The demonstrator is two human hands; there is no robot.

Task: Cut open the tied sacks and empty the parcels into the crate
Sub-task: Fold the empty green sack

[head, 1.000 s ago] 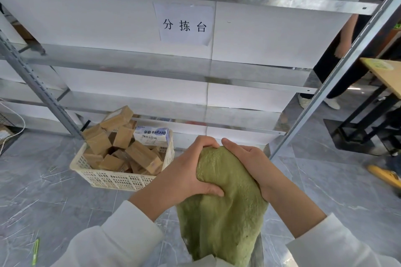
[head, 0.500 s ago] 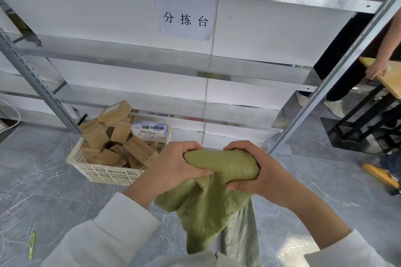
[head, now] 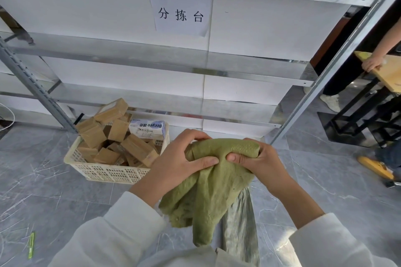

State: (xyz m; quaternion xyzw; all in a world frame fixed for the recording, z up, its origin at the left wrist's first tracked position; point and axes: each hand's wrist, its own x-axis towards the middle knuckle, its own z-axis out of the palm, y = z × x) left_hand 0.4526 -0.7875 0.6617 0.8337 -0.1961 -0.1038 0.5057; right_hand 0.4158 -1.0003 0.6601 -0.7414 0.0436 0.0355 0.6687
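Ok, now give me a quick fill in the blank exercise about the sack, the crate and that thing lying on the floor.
1. The left hand and the right hand both grip a crumpled sack whose colour is ____.
2. In the head view, the crate of parcels stands to the ____ of the sack.
3. The slim green object lies on the ____.
Missing words: green; left; floor.
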